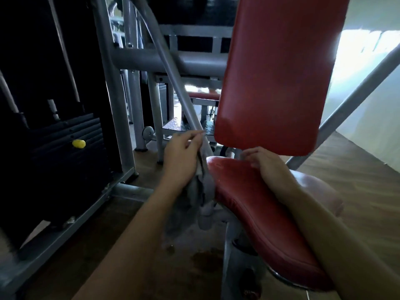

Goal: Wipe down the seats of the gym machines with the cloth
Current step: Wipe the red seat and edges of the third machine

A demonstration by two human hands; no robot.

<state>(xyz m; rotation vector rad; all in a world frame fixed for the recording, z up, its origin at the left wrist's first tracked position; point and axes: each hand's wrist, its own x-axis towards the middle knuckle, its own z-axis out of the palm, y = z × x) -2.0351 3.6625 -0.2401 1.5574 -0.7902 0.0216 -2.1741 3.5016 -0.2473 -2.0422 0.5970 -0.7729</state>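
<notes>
Grey cloth (204, 191) beside the red seat (255, 202)
Left grip (181, 158) holds the cloth, hanging at the seat's 9 o'clock edge. Right grip (267, 164) rests at its 12 o'clock end under the backrest (275, 72), fingers curled; clasping or not, I cannot tell.

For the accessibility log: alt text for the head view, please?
A person's left hand grips a grey cloth beside the left edge of a red gym seat, while the right hand rests on the seat's rear under the red backrest.
</notes>
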